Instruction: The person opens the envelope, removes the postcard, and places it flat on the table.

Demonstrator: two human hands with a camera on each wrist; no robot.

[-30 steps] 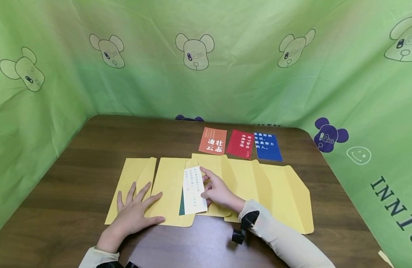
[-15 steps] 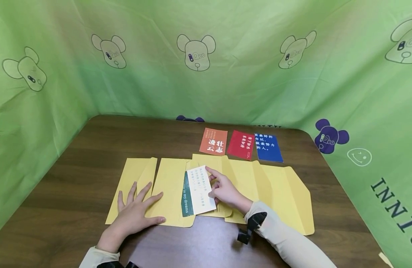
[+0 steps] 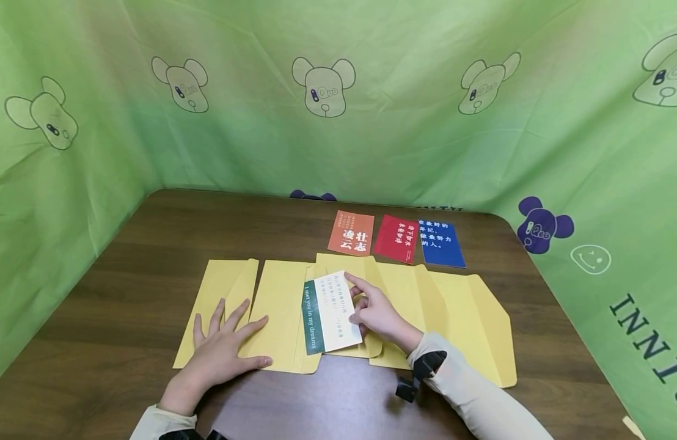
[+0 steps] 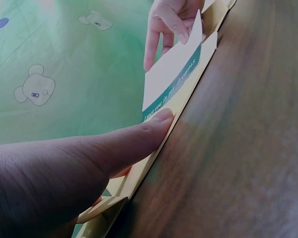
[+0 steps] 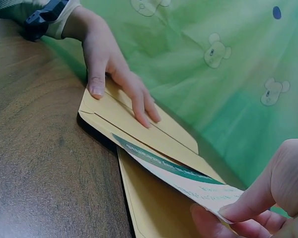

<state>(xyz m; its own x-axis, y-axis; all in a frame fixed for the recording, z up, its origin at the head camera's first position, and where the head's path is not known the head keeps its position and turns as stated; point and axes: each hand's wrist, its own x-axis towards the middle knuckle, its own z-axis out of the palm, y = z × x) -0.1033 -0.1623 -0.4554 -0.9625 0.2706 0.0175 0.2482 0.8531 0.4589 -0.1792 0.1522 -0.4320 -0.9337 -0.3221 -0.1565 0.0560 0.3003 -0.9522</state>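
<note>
Since the earlier frames, the white card (image 3: 333, 315) has slid toward the table's right edge, and its green strip, mostly hidden a second ago, now shows in full with the words "I met you in my dreams". Over the head camera I see the right hand (image 3: 381, 315) move along with it, pinching the card's right side between thumb and fingers. On my right wrist feed the card tilts, its green end low at the second envelope (image 3: 280, 284); whether that end touches the paper I cannot tell. Meanwhile the left hand (image 3: 223, 348) stays put, fingers spread wide, pressing across the first envelope (image 3: 206, 284) and the second one, its thumb on the latter near the flap. Three more envelopes (image 3: 465, 318) overlap toward the table's right edge, the last with its flap spread out. Nearer the table's far edge, right of its middle, I have an orange card (image 3: 349, 232), a red card (image 3: 396, 238) and a blue card (image 3: 443, 244) lying side by side on the brown table (image 3: 113, 293). Green cloth (image 3: 234, 153) printed with bear heads hangs behind.
</note>
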